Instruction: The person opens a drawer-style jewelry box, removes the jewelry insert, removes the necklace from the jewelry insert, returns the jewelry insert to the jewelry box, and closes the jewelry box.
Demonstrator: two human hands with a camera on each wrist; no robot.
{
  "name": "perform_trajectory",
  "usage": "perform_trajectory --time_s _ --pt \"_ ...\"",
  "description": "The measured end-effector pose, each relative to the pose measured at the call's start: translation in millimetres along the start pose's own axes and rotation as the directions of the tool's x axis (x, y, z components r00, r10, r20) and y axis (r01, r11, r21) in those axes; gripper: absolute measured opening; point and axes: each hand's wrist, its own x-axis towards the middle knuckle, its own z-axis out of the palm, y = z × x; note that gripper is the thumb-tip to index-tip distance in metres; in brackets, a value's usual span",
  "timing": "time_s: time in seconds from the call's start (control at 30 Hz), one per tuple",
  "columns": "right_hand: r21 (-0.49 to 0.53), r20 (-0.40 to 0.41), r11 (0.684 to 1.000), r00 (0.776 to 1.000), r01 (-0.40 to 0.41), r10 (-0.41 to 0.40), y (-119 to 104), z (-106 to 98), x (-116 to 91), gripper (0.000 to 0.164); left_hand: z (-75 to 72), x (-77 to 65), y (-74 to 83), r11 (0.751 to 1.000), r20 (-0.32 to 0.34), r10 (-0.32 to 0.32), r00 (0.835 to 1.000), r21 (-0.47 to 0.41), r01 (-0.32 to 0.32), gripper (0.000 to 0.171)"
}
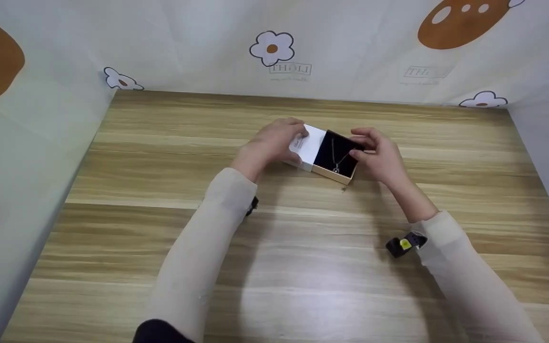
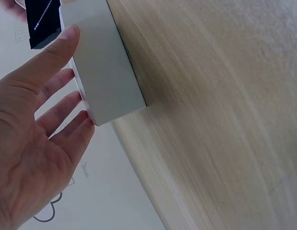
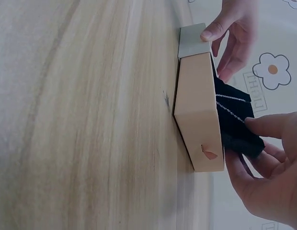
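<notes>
A small white box sleeve [image 1: 315,144] lies on the table, with a tan drawer [image 1: 330,174] pulled out of its right side. My left hand [image 1: 272,141] grips the sleeve, thumb along one side and fingers along the opposite one. In the right wrist view, a black padded insert [image 3: 234,125] stands tilted partly out of the drawer. My right hand [image 1: 383,156] pinches its outer edge between thumb and fingers. A thin silver necklace [image 1: 336,168] with a small pendant lies on the insert. The drawer's end wall has a small cut-out [image 3: 209,153].
The box stands on a wood-grain table [image 1: 169,152], toward its far side. Behind it hangs a pale cloth [image 1: 198,52] with flower prints, and similar cloth closes off both sides. A tiny dark mark [image 1: 343,189] shows on the table near the drawer.
</notes>
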Motion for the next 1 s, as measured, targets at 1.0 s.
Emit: perform_trajectory --time_s 1.0 --pt "-0.053 -0.03 0.998 0.999 -0.022 0.021 2.1 -3.8 -7.7 0.037 -1.0 -0.3 -0.6 1.0 0.012 0.003 1.0 0.003 -0.003 0.065"
